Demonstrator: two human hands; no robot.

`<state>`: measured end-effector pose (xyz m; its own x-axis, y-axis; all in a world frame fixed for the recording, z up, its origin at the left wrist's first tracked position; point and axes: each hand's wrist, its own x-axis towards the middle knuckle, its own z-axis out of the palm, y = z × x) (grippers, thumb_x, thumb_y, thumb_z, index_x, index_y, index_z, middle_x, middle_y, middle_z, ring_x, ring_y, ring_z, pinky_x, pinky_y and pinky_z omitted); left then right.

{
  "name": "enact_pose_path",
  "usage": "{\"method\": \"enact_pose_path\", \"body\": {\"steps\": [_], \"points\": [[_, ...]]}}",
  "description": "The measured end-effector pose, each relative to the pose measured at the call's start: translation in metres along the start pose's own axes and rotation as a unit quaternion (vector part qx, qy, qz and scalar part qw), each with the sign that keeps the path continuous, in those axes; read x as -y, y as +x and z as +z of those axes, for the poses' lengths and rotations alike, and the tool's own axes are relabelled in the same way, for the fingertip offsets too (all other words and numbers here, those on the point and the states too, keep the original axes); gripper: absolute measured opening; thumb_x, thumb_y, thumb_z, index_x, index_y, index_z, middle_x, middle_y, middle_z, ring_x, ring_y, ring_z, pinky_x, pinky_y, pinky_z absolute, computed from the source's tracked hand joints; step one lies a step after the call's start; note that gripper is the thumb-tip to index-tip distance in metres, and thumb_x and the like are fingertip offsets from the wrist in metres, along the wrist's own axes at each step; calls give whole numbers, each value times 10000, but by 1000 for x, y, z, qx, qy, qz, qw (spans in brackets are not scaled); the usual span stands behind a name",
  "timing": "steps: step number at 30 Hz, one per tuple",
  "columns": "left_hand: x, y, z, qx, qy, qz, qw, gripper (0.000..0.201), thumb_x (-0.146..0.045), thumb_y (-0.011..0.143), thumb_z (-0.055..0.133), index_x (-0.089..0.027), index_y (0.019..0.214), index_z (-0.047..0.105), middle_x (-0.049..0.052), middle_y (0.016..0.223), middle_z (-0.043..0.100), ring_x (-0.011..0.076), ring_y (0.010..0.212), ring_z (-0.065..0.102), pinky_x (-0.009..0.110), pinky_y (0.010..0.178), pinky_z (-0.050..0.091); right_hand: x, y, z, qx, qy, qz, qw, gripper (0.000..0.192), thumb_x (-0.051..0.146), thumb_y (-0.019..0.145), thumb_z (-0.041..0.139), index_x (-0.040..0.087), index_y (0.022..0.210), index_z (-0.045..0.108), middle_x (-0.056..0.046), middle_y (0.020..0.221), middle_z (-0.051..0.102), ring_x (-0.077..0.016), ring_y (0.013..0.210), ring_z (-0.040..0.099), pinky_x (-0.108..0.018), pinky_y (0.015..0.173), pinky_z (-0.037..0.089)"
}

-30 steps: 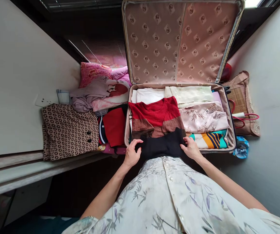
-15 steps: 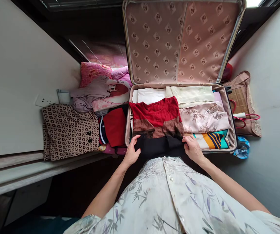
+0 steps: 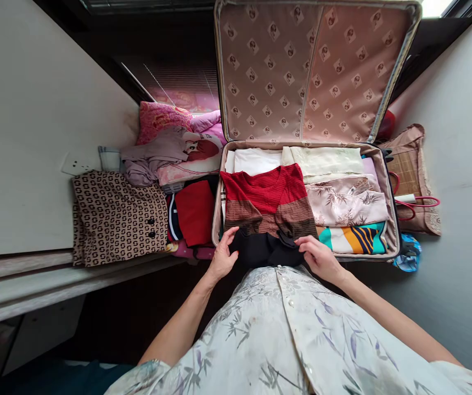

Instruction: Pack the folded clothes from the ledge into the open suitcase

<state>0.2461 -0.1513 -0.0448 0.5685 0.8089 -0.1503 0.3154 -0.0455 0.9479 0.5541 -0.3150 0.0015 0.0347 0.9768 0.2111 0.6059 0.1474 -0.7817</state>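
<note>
A knitted sweater (image 3: 267,192) in red, brown and black bands lies over the left part of an open suitcase (image 3: 393,230), its black lower end hanging toward my body. My left hand (image 3: 223,257) is at the left edge of the black band, thumb and fingers around the cloth's edge. My right hand (image 3: 318,257) pinches a dark fold of the sweater, right of its middle. Beside the sweater are a folded pink floral garment (image 3: 345,203), a pale green garment (image 3: 329,162), white clothing (image 3: 256,161) and a striped multicoloured cloth (image 3: 355,240).
Left of the suitcase lie a brown patterned garment (image 3: 118,216), a red folded cloth (image 3: 195,211), a mauve garment (image 3: 149,153) and a pink pillow (image 3: 164,122). On the right are a brown bag (image 3: 413,170) and a blue plastic packet (image 3: 409,253). The raised suitcase lid (image 3: 269,71) stands behind.
My right hand has moved left and slightly down, drawing the sweater's right lower part inward into a fold. My left hand stays nearly where it was. The view has shifted slightly.
</note>
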Motion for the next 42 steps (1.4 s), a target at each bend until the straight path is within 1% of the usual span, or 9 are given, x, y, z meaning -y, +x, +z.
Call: {"method": "enact_pose_path", "body": {"steps": [5,9,12,16,25,30,33,37,42], "points": [[6,7,4,-121,92,-2,988,854,-67,755,565,-243,1559,336,132,1398,572,245,1249,626,492,1102,510,-55,10,4,-169,98,330,924,257,394,845,629,240,1044,577,-30,810,670,-217,756,648,-375,709,554],[1,-10,8,-180,248,84,948,731,-118,881,611,-218,1558,356,196,1448,490,310,1318,552,517,1071,506,-75,-10,2,-174,145,406,885,480,575,764,700,237,1089,593,2,685,628,-196,613,572,-344,579,499],[1,-42,13,-167,317,163,919,602,-227,937,668,-225,1495,442,193,1455,491,342,1352,506,555,1116,445,-67,-32,-1,-141,173,395,891,552,615,758,708,240,1147,596,-12,754,658,-197,661,598,-337,600,495],[10,-71,20,-184,300,108,930,628,-361,919,726,-195,1464,462,174,1313,573,317,1189,589,488,985,541,-58,-43,-1,-87,119,396,906,578,635,689,780,233,1087,666,-45,846,686,-227,819,637,-355,712,517],[-14,-20,30,-147,169,15,975,236,-113,892,573,-218,1091,646,66,1051,691,223,1020,678,411,968,568,-72,-41,-2,-48,154,356,921,446,663,735,730,242,798,594,-9,723,605,-180,650,557,-338,617,502],[0,-10,16,-226,89,-45,969,483,-99,897,519,-203,1369,496,109,1180,624,192,1045,687,373,936,608,-69,-59,-3,-85,79,315,942,352,592,859,658,256,951,607,-14,770,605,-200,683,588,-358,633,535],[6,-27,11,-238,116,-6,964,583,-132,959,481,-215,1524,364,177,1418,488,218,1166,663,411,966,604,-66,-66,-4,-87,42,289,952,401,544,920,617,260,1202,594,-8,783,587,-212,716,610,-364,647,563],[8,-64,18,-142,280,58,948,618,-255,931,685,-261,1509,467,186,1570,403,360,1454,445,582,1159,434,-60,-67,-10,22,-67,157,985,622,488,901,679,291,1466,509,-136,1278,604,-296,1100,651,-446,851,602],[21,-65,27,-13,426,62,903,683,-83,855,674,-275,1498,546,171,1585,481,408,1528,339,670,1206,265,-54,-61,-8,103,-276,26,955,523,331,934,615,309,1456,579,-164,1596,416,-382,1242,569,-576,950,539]]}}
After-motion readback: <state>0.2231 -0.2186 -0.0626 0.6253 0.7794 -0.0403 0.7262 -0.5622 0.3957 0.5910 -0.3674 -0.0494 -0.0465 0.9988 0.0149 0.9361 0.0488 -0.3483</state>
